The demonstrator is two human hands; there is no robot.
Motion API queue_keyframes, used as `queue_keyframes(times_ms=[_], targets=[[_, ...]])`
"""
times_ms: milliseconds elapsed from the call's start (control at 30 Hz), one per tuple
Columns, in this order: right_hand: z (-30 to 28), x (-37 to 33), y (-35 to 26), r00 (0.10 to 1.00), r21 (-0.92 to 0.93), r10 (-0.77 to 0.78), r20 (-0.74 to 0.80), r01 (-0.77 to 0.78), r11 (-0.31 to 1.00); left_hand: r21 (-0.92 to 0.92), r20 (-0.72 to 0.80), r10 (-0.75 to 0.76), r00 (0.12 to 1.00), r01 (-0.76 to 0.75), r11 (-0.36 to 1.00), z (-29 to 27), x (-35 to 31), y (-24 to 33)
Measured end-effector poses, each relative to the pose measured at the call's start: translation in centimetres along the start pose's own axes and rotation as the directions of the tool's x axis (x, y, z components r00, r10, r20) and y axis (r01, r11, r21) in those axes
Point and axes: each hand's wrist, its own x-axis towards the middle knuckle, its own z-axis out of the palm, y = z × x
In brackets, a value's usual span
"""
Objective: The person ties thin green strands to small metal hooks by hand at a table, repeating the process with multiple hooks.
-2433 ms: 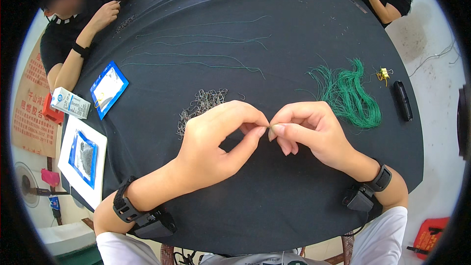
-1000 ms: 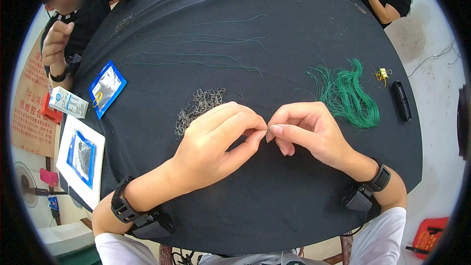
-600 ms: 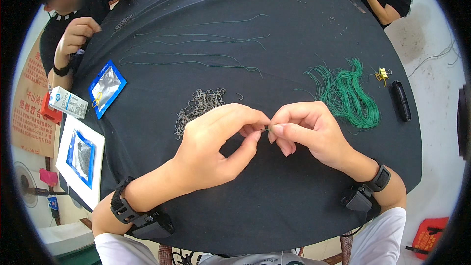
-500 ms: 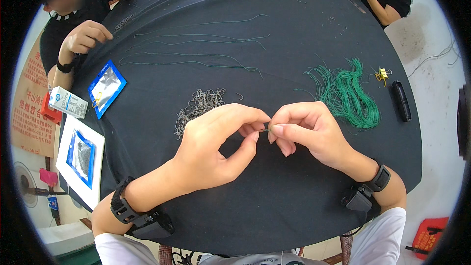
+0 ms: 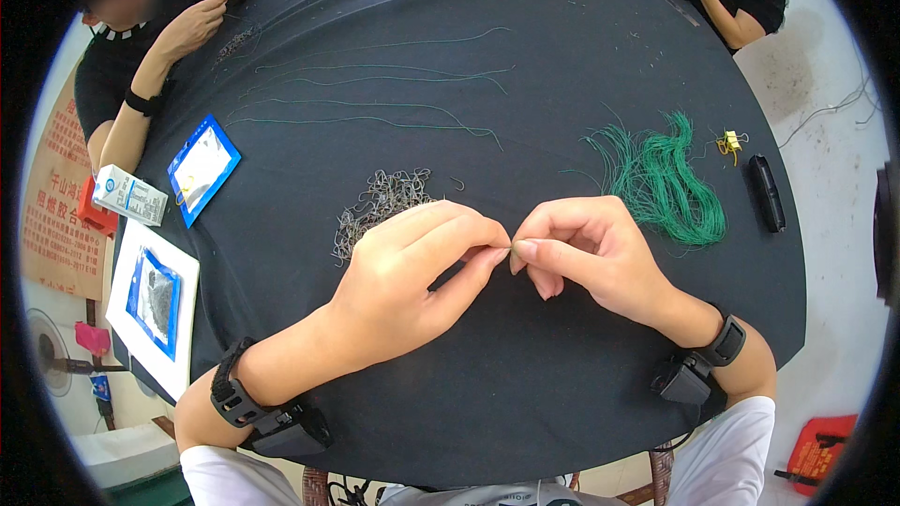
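My left hand (image 5: pixel 417 267) and my right hand (image 5: pixel 591 248) meet over the middle of the near table. Thumb and forefinger are pinched together on each, fingertips touching or almost touching. Whatever lies in the pinch is too small and too covered to make out. Just behind my left hand is a heap of small metal fish hooks (image 5: pixel 389 197), partly hidden by that hand, with one loose hook (image 5: pixel 458 184) beside it. Beyond my right hand lies a bundle of green fishing line (image 5: pixel 680 192). Several cut green strands (image 5: pixel 375 119) stretch across the cloth farther off.
A blue-edged packet (image 5: pixel 204 169), a drink carton (image 5: pixel 131 195) and a white board (image 5: pixel 183 356) bearing another packet (image 5: pixel 156 302) are at the left. On the right are a yellow binder clip (image 5: pixel 731 142) and a black case (image 5: pixel 766 193). Two people sit at the far sides.
My left thumb and forefinger have closed tighter, covering a short thin piece that showed between the fingertips. The person at far left has brought both hands together.
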Motion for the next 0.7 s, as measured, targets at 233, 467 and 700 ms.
queue_keyframes(times_ms=[233,467,700], targets=[[0.18,-0.27,-0.21,0.986,-0.076,-0.109,-0.128,0.100,0.992,-0.023,-0.003,-0.108,0.994,0.108,0.994,0.08,-0.08,0.01],[0.40,-0.17,0.04,0.984,-0.189,-0.132,-0.116,0.109,0.976,-0.002,-0.003,-0.089,0.996,0.089,0.996,0.14,-0.11,-0.03],[0.37,-0.14,0.07,0.988,-0.218,-0.108,-0.112,0.081,0.973,0.023,-0.011,-0.052,0.999,0.052,0.998,0.14,-0.07,-0.06]])
